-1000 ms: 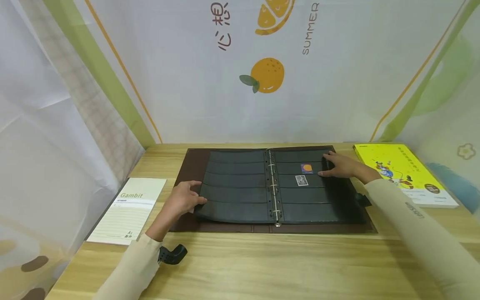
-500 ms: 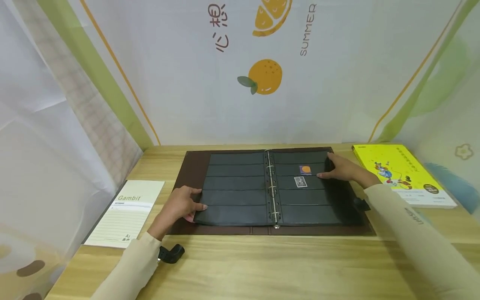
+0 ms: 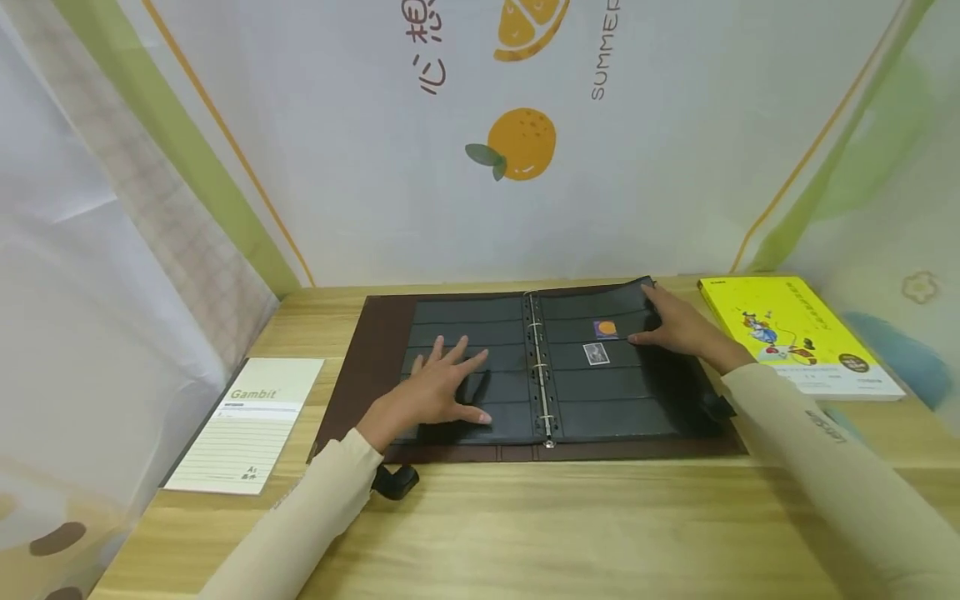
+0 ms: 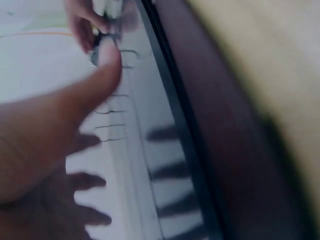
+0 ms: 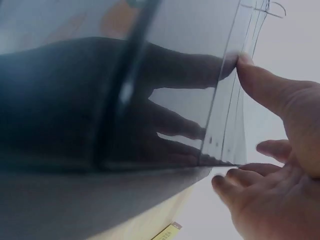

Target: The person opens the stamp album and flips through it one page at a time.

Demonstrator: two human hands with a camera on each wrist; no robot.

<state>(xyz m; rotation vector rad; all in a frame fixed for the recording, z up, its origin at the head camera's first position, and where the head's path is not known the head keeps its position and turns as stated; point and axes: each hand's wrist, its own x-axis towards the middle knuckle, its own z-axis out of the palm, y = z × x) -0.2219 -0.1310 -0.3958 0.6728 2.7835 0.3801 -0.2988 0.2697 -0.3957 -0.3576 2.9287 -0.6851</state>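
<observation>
Open brown binder shows glossy black pocket pages, two stamps.

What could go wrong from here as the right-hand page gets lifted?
The right hand pinches the right page by its outer top corner only, so it may bend or tear at the rings. The two stamps could slip from their strips as the page tilts. The left hand lies flat on the left page, where the turning page would land.
</observation>
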